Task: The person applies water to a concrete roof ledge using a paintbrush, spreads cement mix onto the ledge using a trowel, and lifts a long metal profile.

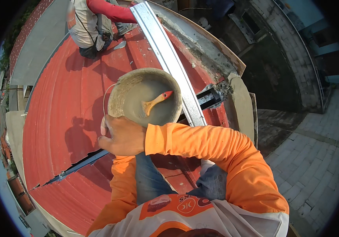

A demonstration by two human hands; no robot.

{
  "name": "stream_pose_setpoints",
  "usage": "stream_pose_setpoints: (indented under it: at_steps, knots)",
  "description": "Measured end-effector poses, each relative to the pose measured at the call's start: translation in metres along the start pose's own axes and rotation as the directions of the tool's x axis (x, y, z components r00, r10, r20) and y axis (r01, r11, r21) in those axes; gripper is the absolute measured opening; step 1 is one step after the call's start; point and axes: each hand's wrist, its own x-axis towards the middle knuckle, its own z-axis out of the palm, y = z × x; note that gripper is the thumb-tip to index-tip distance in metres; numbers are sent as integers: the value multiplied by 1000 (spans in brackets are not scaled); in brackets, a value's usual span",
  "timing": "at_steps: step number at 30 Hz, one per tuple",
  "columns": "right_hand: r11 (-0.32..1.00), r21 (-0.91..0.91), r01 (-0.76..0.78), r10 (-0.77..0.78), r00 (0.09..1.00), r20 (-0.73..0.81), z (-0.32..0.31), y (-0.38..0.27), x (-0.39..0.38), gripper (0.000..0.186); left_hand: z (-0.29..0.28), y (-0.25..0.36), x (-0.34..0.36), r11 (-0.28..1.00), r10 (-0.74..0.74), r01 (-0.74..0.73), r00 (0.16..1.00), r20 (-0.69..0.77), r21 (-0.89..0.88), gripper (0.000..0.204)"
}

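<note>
A round bucket (116, 98), crusted with cement and holding grey slurry (136, 94), stands in front of me. A paintbrush (155, 103) with a yellow and red handle lies in it, bristles in the slurry. Crossing over from the right, my right hand (124, 136) is bent at the bucket's near left rim. Its fingers curl downward where the thin wire handle (104, 98) comes down; their grip is hidden. The left forearm, in an orange sleeve (123, 177), runs up beneath it, and my left hand is mostly covered by the right one.
Red metal roofing (59, 130) spreads around me, with a gap along a blue-grey edge (76, 164). A long silver metal channel (169, 59) slants past the bucket. Another person (94, 25) crouches ahead, an arm at its far end. A cemented wall edge (240, 102) borders a drop rightward.
</note>
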Motion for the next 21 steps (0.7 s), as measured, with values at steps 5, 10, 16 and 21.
stream_pose_setpoints:
  at_steps: [5, 10, 16, 21]
  knots:
    - [984, -165, 63, -46, 994, 100, 15, 29, -9, 37, -31, -8, 13, 984, 54, -56, 998, 18, 169, 39]
    - [566, -775, 282, -348, 934, 85, -44, 74, 7, 31, -50, -14, 25, 957, 120, -118, 993, 5, 266, 41]
    - [57, -998, 41, 68, 997, 45, -78, 111, 18, 24, -62, -26, 41, 932, 189, -146, 977, -102, 332, 34]
    - [75, -996, 38, 248, 967, 56, -88, 108, 23, 19, -47, -23, 34, 898, 258, -207, 962, -84, 389, 34]
